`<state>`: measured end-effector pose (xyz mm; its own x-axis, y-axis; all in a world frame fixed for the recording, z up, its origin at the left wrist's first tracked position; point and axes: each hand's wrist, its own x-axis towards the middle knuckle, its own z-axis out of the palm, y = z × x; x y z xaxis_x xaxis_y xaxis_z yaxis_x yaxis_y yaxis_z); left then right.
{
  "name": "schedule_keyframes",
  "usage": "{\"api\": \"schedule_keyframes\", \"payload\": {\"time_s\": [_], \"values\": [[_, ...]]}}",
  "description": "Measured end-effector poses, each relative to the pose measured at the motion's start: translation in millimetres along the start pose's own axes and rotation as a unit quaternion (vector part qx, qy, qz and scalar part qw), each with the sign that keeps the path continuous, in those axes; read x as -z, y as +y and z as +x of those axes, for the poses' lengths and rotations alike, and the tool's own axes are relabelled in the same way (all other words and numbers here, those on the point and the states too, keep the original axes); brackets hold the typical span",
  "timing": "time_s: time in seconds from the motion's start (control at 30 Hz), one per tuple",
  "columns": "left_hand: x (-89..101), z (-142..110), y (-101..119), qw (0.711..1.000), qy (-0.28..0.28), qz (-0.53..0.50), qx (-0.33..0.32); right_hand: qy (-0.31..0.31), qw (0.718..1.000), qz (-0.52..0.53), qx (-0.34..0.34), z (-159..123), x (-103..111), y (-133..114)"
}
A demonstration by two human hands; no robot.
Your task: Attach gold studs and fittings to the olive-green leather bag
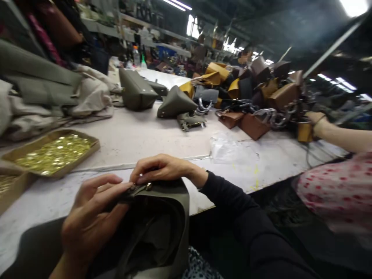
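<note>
A dark olive-grey handbag (182, 209) lies tilted in front of me, its mouth open toward me and its inside in shadow. My left hand (93, 213) grips the rim on the left, thumb inside and fingers over the outer side. Against the far edge of the same rim, my right hand (161, 168) is closed, fingertips pinching close to the left fingertips. A small gold-coloured fitting (148, 186) shows on the rim just beside the right fingers. Whatever lies between the fingertips is too small to make out.
At the left stands a cardboard tray (94, 145) of shiny gold-coloured metal pieces, with another box (17, 190) beside it. Olive bags (177, 102) and a heap of brown and yellow bags (283, 97) lie farther back. A clear plastic bag (226, 149) rests mid-table. Another person's arm (345, 137) reaches in at right.
</note>
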<state>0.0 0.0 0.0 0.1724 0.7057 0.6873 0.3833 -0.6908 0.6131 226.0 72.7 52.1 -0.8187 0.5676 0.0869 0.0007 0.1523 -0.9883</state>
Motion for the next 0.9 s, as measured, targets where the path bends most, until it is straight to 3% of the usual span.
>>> {"api": "schedule_keyframes", "payload": {"time_s": [0.1, 0.27, 0.53, 0.63, 0.77, 0.83, 0.9], "values": [[2.5, -5, -2, 1.000, -0.005, 0.020, -0.001, 0.001, 1.000, -0.002, -0.007, 4, -1, 13], [-0.8, 1, -2, 1.000, -0.011, 0.015, 0.000, -0.042, 0.992, -0.117, 0.017, 13, 2, 10], [0.8, 2, -8, 1.000, -0.012, 0.027, 0.006, -0.073, 0.977, -0.195, 0.054, 26, 7, 20], [0.1, 9, -2, 0.997, 0.016, 0.054, 0.044, 0.011, 0.960, -0.272, 0.071, 23, 7, 18], [10.5, 32, 1, 0.965, 0.101, 0.204, 0.133, 0.263, 0.886, -0.350, 0.152, -6, -11, -10], [19.6, 43, -4, 0.943, 0.126, 0.273, 0.141, 0.276, 0.871, -0.359, 0.192, -29, -34, -27], [26.9, 49, -11, 0.931, 0.125, 0.314, 0.136, 0.215, 0.870, -0.386, 0.218, -50, -60, -35]]}}
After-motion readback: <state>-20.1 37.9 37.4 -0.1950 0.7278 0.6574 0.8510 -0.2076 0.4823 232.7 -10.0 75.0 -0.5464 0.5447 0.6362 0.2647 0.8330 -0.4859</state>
